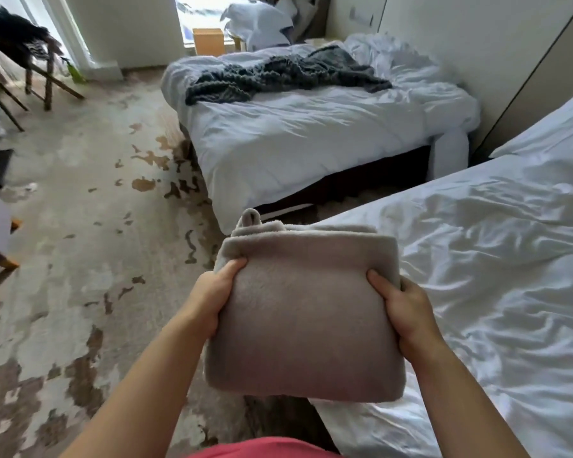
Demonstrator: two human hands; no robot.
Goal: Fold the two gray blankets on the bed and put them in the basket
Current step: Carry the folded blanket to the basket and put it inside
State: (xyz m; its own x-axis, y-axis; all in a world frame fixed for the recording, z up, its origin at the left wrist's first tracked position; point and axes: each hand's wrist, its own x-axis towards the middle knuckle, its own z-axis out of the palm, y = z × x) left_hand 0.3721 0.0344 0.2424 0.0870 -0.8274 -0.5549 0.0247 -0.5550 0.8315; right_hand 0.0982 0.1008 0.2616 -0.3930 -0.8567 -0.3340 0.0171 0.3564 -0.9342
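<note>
the left hand [212, 299] and the right hand [407, 312] each grip one side of the folded blanket [305, 312], thumbs on top, the other fingers hidden under it. it is a thick, pale gray square, held over the left edge of the near bed [477, 259], partly above the floor [80, 226]. its far edge shows stacked layers and a small loop sticking up. the dark blanket [278, 74] lies bunched up and not folded on the far bed [311, 137]. a thin gap runs between the beds. the floor on the left is wide and open, up to a chair [37, 71] and a box [208, 41] by the window. count: two beds, two blankets, two hands, one chair, one box
</note>
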